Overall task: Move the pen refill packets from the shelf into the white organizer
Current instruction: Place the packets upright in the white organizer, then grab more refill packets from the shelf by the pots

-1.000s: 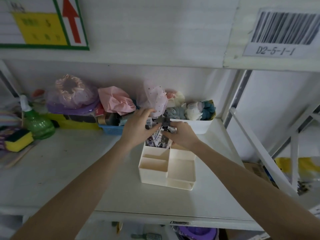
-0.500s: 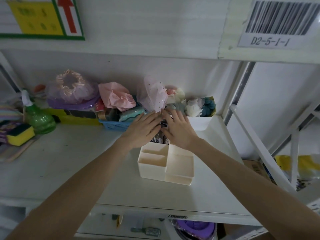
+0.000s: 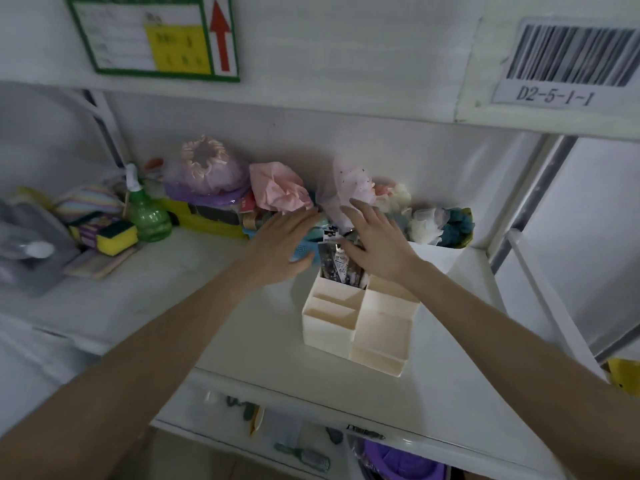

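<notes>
The white organizer [image 3: 360, 327] stands on the shelf near its front edge, with several open compartments. Pen refill packets [image 3: 337, 263] stand upright in its far left compartment, dark printed sleeves with a white header card on top. My left hand [image 3: 284, 244] hovers just left of the packets, fingers spread and flat, holding nothing. My right hand [image 3: 372, 239] is just right of them, also spread and empty, its palm hiding part of the packets. Neither hand grips the packets.
Behind the organizer lie a blue basket [image 3: 304, 251], pink and lilac wrapped bundles [image 3: 277, 187] and a white bin of scrunchies [image 3: 438, 249]. A green spray bottle [image 3: 147, 216] and a yellow sponge [image 3: 114, 237] stand at the left. A white shelf post [image 3: 526, 206] rises at the right.
Both hands held the packets over the organizer a second ago. They have let go and opened flat, and the packets now stand in the far compartment. The view has shifted slightly.
</notes>
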